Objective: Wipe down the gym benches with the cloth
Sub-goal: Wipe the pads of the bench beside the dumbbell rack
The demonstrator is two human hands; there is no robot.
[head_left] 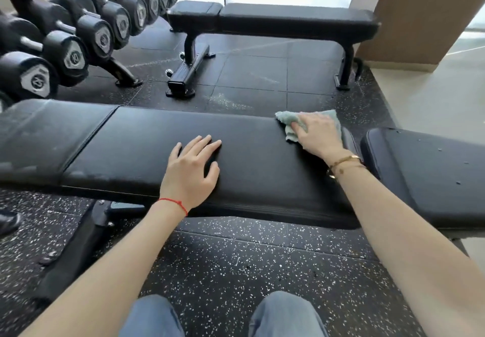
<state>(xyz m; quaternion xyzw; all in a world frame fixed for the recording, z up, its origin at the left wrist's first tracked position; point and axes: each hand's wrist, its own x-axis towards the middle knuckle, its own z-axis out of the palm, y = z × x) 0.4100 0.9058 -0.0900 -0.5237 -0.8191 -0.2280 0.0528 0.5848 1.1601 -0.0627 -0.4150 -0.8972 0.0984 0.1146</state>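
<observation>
A rack of black hex dumbbells [78, 35] stands at the left on speckled black rubber floor tiles [236, 271]. A tan column [420, 14] rises at the right, beside pale flooring [433, 95].

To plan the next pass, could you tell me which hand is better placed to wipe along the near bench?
Right: the right hand already presses the cloth onto the near bench; the left hand only rests flat.
</observation>
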